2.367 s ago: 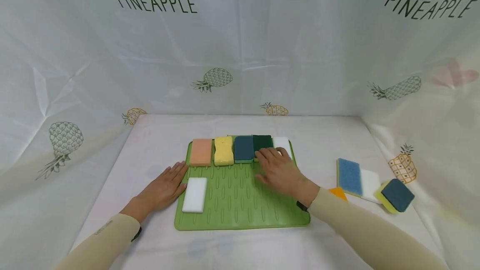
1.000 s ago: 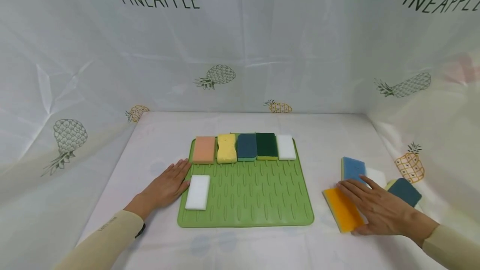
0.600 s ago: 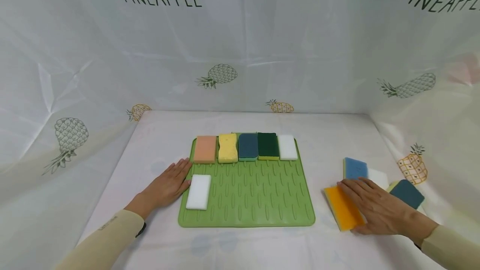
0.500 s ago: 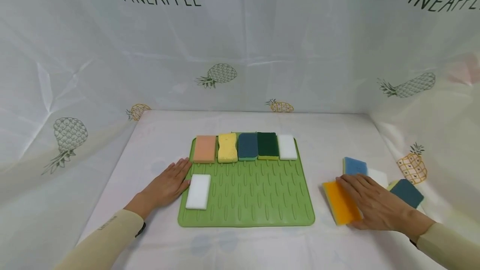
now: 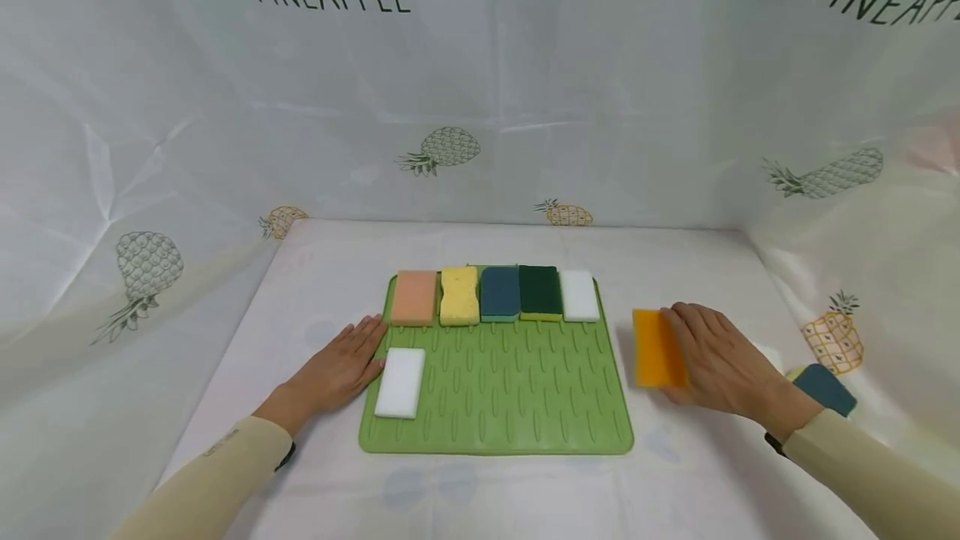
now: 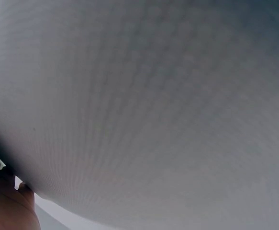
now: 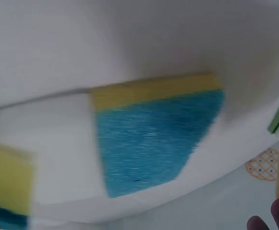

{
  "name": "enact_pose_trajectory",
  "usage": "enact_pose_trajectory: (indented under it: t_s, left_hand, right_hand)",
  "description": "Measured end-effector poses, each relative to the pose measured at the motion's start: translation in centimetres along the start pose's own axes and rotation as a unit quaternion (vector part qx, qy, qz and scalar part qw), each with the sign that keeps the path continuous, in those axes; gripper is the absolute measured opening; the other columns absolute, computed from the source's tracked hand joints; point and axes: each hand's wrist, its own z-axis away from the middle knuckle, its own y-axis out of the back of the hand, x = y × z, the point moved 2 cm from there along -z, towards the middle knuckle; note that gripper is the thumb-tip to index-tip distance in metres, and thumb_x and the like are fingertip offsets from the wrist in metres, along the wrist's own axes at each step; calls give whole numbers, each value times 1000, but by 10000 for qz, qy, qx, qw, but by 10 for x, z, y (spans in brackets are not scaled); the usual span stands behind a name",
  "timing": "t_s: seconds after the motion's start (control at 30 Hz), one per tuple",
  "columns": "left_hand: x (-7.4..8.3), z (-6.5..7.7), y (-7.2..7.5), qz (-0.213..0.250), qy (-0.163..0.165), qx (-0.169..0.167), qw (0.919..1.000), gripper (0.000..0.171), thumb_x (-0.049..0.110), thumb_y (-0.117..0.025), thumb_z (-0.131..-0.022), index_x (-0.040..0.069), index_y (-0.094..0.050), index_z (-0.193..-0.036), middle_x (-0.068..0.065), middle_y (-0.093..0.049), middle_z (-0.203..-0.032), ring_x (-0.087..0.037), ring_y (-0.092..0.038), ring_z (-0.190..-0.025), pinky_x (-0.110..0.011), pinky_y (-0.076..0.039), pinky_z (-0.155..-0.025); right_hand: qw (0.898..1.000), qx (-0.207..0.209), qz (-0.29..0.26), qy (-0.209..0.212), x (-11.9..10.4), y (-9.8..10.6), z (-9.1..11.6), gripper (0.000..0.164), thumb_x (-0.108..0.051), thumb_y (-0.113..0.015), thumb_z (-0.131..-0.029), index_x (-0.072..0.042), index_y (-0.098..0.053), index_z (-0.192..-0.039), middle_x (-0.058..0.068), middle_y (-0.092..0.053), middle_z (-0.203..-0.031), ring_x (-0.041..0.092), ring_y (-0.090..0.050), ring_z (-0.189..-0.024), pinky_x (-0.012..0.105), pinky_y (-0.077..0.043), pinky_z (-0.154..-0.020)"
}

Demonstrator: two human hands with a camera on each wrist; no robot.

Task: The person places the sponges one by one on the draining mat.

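My right hand [image 5: 723, 365] grips an orange sponge [image 5: 658, 348] above the table, right of the green ridged mat [image 5: 510, 398]. Fingertips and the sponge's pale edge show at the right of the right wrist view. My left hand [image 5: 333, 369] lies flat, fingers extended to the mat's left edge, beside a white sponge [image 5: 401, 383]. Along the mat's back edge stand, left to right, a peach sponge [image 5: 414, 298], a yellow wavy-sided sponge [image 5: 459, 296], a navy-topped sponge [image 5: 500, 293], a dark green-topped sponge [image 5: 540, 290] and another white sponge [image 5: 579, 296].
Behind the right hand lies a dark-blue-topped sponge [image 5: 825, 388]. The right wrist view shows a blue-topped sponge [image 7: 153, 139] against a white sponge [image 7: 43, 139], with a yellow one [image 7: 7, 179] nearby. A pineapple-print curtain [image 5: 637, 107] encloses the white-covered table [image 5: 510, 494].
My right hand left the row, went right to the orange sponge, took hold of it and lifted it left toward the mat. The left hand stays in place.
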Motion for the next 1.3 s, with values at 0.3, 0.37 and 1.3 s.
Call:
enact_pose_trajectory:
  t_s: [0.3,0.37,1.3]
  left_hand:
    - [2,-3,2,-36,-12,13,10000,68,36,-46,-114,-5,-27,-164,-22,-25,-173,-39,-26,-160,-57,-26,-130]
    - [3,-3,2,-35,-4,-14,10000,68,37,-46,-114,-4,-26,-165,-21,-25,-173,-39,-25,-160,-56,-26,-130]
    - [1,-1,1,-28,77,-52,10000,68,36,-47,-114,-4,-26,-165,-21,-26,-173,-39,-25,-160,-57,-26,-130]
  right_hand:
    - [9994,-195,-45,-265,-12,0,-44,102,-68,-62,-85,13,-45,-144,31,-52,-134,46,-52,-124,60,-50,-107]
    - [9991,-282,-56,-313,-16,1,-53,104,-65,-70,-81,12,-44,-146,30,-52,-136,45,-51,-126,59,-49,-108]
    - [9986,-242,-464,16,-129,-7,-155,114,-77,-72,-79,8,-48,-151,25,-56,-142,40,-57,-126,52,-55,-103]
